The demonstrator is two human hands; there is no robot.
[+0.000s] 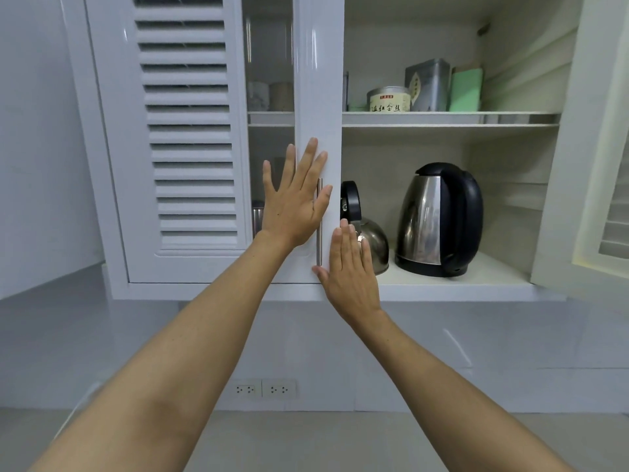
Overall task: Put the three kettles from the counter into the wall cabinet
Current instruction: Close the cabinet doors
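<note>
both hands lie flat on the left cabinet door point(318, 97), holding nothing: the left hand point(294, 202) with fingers spread over the frame and bar handle point(319, 221), the right hand point(347, 264) with fingers together at the door's lower edge, likely steadying the door while it swings. on the lower shelf point(452, 284) stand an electric kettle point(439, 221) and a round steel kettle point(369, 240) half hidden by the door; a third may be the metal shape behind the glass point(258, 216), but it's too dim to tell. tea tins point(388, 98) fill the upper shelf, which is why the kettles sit below
</note>
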